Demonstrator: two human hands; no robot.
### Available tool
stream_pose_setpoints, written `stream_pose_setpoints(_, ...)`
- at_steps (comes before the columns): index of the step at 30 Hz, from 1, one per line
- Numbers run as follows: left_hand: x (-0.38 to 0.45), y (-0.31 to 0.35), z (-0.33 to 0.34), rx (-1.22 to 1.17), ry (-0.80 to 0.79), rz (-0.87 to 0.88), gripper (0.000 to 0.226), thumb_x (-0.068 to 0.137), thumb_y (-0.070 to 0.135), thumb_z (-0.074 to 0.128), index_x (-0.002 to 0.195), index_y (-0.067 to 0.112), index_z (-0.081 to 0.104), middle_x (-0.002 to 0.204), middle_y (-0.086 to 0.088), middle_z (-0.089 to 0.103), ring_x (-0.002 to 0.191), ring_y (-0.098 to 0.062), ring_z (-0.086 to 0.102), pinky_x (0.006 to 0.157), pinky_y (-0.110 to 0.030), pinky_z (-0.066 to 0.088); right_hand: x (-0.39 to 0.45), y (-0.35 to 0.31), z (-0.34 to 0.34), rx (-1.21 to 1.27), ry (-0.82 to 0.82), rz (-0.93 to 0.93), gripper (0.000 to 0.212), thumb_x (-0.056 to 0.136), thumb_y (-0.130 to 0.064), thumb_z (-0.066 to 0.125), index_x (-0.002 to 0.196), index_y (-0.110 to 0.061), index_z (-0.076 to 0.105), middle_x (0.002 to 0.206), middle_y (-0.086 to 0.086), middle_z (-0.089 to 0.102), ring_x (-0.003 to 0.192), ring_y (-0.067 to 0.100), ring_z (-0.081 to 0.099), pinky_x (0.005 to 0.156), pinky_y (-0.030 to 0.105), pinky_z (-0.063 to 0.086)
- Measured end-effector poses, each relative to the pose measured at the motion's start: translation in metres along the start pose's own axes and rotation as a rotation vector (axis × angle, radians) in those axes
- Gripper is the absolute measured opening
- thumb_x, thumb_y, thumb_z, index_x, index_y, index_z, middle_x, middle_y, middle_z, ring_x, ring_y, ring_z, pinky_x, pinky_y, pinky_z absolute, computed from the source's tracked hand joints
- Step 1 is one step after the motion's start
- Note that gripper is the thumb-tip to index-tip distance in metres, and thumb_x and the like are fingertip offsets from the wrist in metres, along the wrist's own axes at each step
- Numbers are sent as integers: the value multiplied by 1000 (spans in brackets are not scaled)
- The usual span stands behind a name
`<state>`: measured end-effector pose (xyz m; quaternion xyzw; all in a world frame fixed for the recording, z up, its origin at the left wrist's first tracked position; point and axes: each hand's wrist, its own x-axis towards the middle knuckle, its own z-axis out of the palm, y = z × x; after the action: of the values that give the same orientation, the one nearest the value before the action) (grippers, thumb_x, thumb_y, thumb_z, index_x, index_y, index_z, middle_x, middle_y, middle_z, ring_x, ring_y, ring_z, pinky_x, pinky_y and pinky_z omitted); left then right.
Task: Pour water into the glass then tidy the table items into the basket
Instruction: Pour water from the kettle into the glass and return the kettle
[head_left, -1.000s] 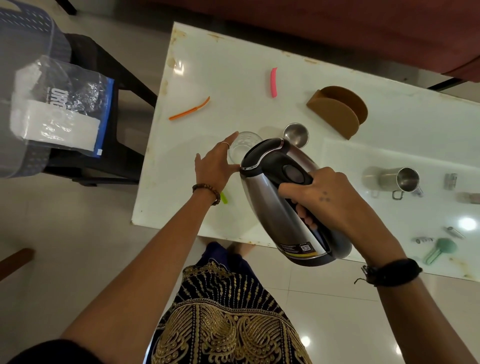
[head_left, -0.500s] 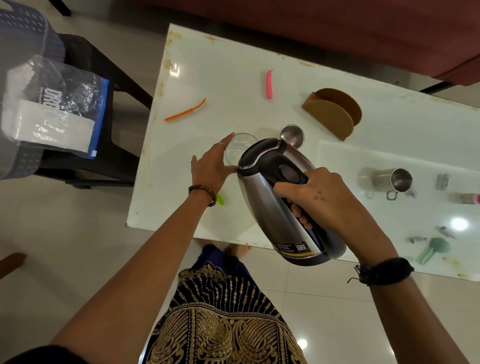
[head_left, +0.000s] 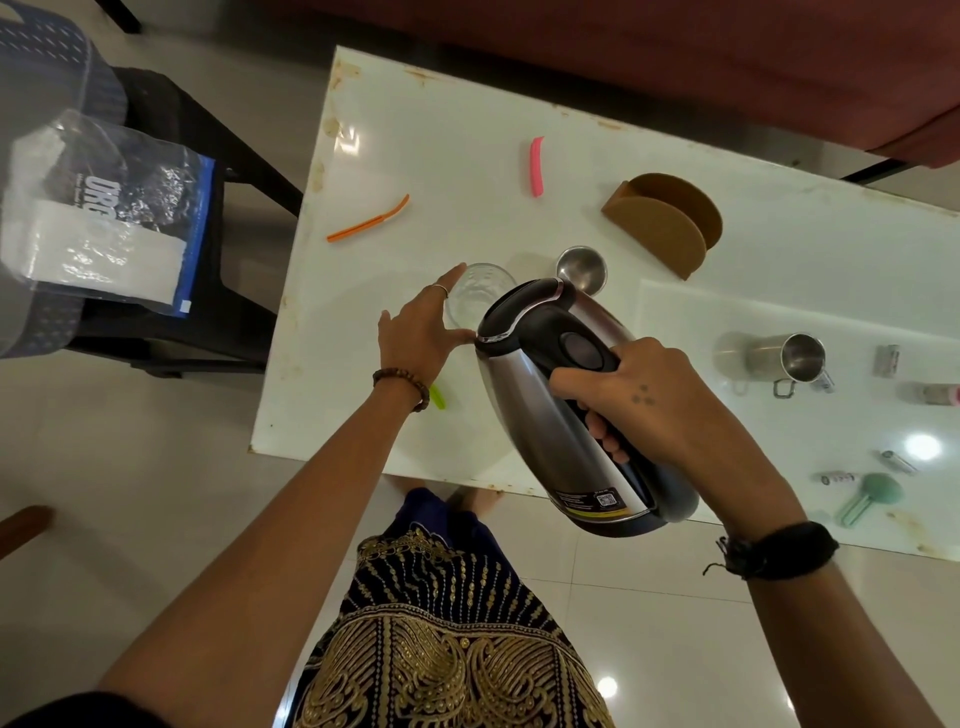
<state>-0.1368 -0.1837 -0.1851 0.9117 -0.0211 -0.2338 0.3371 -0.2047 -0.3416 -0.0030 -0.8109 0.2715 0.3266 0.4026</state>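
left hand (head_left: 418, 332) rests against glass (head_left: 475, 296), kettle (head_left: 566, 405) tilted beside.

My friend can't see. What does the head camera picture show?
A person's right hand tips a steel kettle toward a clear glass that the left hand steadies on a white table. A steel mug lies farther right.

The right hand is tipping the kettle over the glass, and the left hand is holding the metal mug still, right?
Not quite. The right hand does tip the kettle toward the glass, but the left hand steadies that glass, not the metal mug. The head view shows the mug lying alone, far over on the right of the table.
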Motion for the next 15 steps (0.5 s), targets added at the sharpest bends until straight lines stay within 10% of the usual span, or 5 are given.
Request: stream_pose_setpoints(15, -2, 2, -2, -13, 16, -12, 76, 73, 40, 72, 138, 36, 33, 128, 3, 59, 108, -24, 60, 80, -41, 46, 1, 0, -5, -12, -26, 15, 27, 64, -33, 60, 63, -6, 59, 38, 0, 55, 33, 10, 47, 42, 23, 46)
